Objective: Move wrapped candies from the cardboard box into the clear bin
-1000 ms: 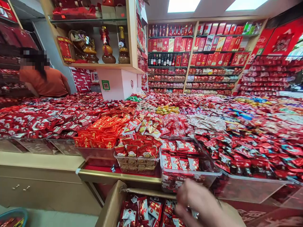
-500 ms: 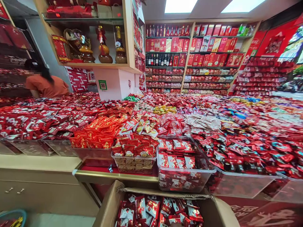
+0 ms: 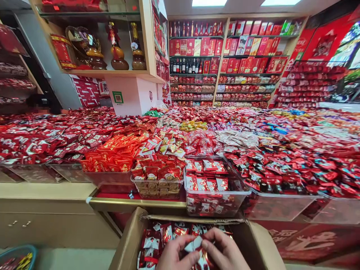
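Note:
Over an open cardboard box [image 3: 126, 242], my left hand [image 3: 177, 253] and my right hand [image 3: 222, 249] pinch a red and white candy packet [image 3: 202, 260] between them. A silvery white end of the packet sticks up between the thumbs and fingers. More red and white packets [image 3: 152, 243] lie in the box below and around the hands. Just behind the box stands a clear plastic bin [image 3: 216, 204] with similar packets in upright rows. Left of that bin is a smaller clear bin [image 3: 157, 187] of red and gold packets.
Clear bins of orange-red packets [image 3: 108, 157] and dark red packets [image 3: 284, 180] line the counter. A blue basin [image 3: 32, 255] sits on the floor at lower left. Shelves [image 3: 197, 75] with bottles stand behind. A person's dark hair [image 3: 39, 101] shows at far left.
Both hands have come into view over the box, holding a packet. The view has shifted slightly, and the person at far left is now lower, mostly hidden.

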Action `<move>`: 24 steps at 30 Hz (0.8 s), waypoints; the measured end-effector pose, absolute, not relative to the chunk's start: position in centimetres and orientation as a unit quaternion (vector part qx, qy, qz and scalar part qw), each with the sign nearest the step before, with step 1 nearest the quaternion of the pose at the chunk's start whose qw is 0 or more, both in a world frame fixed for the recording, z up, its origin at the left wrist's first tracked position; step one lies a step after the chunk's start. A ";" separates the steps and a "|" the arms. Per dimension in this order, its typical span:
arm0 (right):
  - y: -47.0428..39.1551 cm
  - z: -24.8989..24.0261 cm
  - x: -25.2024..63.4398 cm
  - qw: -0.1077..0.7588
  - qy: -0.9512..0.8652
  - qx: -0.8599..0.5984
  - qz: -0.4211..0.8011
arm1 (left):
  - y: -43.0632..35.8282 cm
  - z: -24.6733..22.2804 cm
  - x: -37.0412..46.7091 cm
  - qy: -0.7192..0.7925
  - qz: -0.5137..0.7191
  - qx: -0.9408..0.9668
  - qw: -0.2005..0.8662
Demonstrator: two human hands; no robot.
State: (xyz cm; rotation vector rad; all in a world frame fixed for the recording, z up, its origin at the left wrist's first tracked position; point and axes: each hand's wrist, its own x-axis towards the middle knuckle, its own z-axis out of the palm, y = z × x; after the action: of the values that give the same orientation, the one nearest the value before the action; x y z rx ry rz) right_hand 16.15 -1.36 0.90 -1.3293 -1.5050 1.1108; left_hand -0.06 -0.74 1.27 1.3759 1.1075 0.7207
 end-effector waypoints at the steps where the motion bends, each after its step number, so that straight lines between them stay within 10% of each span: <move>1: -1.3 1.7 16.1 0.432 -0.568 -0.523 0.466 | -0.5 1.9 0.2 0.464 0.329 0.579 0.584; 24: -1.0 3.3 16.0 0.510 -0.408 -0.510 0.560 | -1.0 4.6 1.8 0.448 0.388 0.363 0.719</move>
State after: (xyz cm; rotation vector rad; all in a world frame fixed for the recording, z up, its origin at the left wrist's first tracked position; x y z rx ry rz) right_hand 15.96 -1.03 3.31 -1.2271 -0.9834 1.3488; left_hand 1.80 -1.04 4.56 0.8038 0.9909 0.8578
